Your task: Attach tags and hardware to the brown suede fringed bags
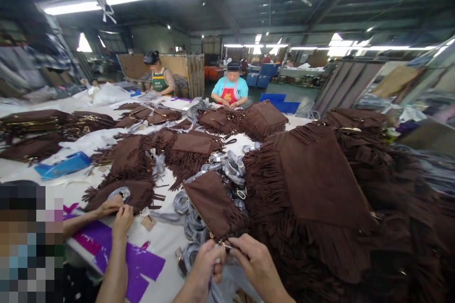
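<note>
My left hand (209, 259) and my right hand (253, 258) are pinched together at the lower corner of a brown suede fringed bag (213, 204). Both sets of fingers close on a small metal fitting and a thin clear wrapping at that corner. The bag lies tilted on the white table (161, 236), over a heap of grey wrapped straps (194, 225). A large pile of the same brown fringed bags (320, 184) rises just to the right of my hands.
A co-worker's hands (119, 210) at the left work on a wrapped piece beside another bag, over purple sheets (138, 265). Two people in aprons stand at the far side. A blue tray (64, 165) and more bags lie across the table.
</note>
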`<state>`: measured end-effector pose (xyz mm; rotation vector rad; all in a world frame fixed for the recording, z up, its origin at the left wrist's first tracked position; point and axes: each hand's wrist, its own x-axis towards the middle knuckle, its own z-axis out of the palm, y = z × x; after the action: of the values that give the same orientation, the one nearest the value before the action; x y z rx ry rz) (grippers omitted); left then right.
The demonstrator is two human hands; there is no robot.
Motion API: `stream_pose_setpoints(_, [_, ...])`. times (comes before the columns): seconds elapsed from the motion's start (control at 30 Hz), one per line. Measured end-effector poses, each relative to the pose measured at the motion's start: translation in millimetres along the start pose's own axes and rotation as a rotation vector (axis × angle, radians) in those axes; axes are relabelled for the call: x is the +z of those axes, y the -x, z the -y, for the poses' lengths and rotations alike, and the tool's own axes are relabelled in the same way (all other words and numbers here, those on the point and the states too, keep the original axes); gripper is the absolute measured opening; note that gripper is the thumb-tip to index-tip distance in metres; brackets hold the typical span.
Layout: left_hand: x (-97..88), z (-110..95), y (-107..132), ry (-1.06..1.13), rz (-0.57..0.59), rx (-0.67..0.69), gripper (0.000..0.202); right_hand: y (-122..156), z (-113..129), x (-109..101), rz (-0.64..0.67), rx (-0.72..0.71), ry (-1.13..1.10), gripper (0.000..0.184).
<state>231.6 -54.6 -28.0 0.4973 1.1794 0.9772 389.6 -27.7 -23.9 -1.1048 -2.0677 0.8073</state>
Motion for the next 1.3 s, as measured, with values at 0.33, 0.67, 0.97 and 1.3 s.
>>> stream_pose_setpoints(0.33, [-1.4, 3.3, -0.4, -0.044, -0.035, 0.011, 0.048, 3.9, -3.4, 7.5, 0.022, 0.065, 0.081, 0.022])
stream_pose_setpoints(0.67, [-3.7, 8.1, -1.7, -0.005, -0.012, -0.015, 0.048, 1.5, 0.5, 7.4, -0.111, 0.098, -0.040, 0.026])
stream_pose_setpoints(0.97, [4.2, 4.1, 5.4, 0.069, 0.047, 0.006, 0.029, -0.1, 2.6, 12.4, -0.205, 0.197, -0.278, 0.025])
stream_pose_setpoints(1.3, [8.8, -4.7, 11.2, 0.071, 0.073, -0.060, 0.029, 1.2, -4.9, 20.0, -0.171, 0.363, -0.497, 0.032])
